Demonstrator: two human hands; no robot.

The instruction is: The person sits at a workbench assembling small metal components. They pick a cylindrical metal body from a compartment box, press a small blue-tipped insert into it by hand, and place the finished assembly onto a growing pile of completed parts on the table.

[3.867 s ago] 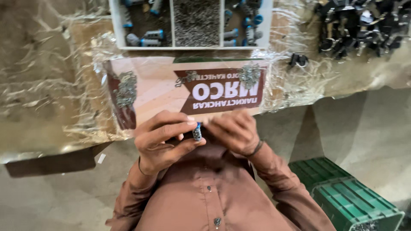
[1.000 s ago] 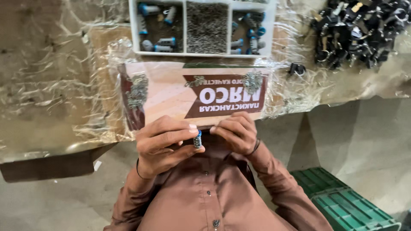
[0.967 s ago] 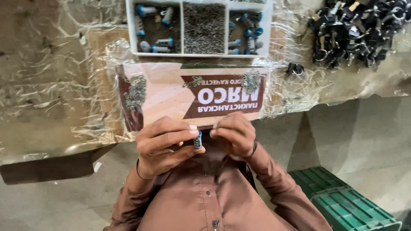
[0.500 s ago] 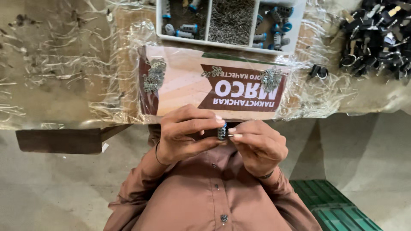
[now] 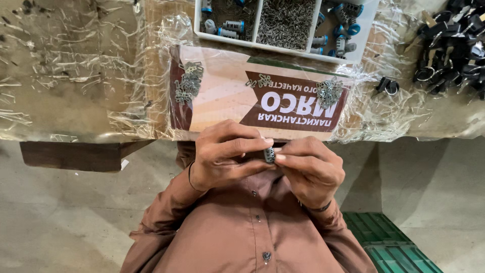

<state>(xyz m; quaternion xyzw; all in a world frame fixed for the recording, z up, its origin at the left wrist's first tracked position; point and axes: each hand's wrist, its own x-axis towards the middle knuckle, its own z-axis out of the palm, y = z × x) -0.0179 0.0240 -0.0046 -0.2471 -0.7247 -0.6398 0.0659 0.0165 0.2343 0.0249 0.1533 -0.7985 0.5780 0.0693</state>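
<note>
My left hand (image 5: 222, 156) and my right hand (image 5: 310, 169) meet in front of my chest, just below the table edge. Between their fingertips they pinch a small dark metal cylinder part (image 5: 269, 154). The left thumb and forefinger close on it from the left, and the right fingertips touch it from the right. Most of the part is hidden by my fingers. My brown buttoned shirt (image 5: 252, 232) fills the lower middle of the view.
A plastic-wrapped table (image 5: 76, 76) carries a printed card (image 5: 227, 96) with small piles of flat metal pieces (image 5: 187, 83). Behind it stands a white divided tray (image 5: 283, 23) of blue-capped cylinders and pins. Black parts (image 5: 449, 45) heap at the right. A green crate (image 5: 394, 247) sits on the floor.
The view has shifted, so the table and tray sit further right and higher. My hands stay together on the small part, with the fingers working slightly around it.
</note>
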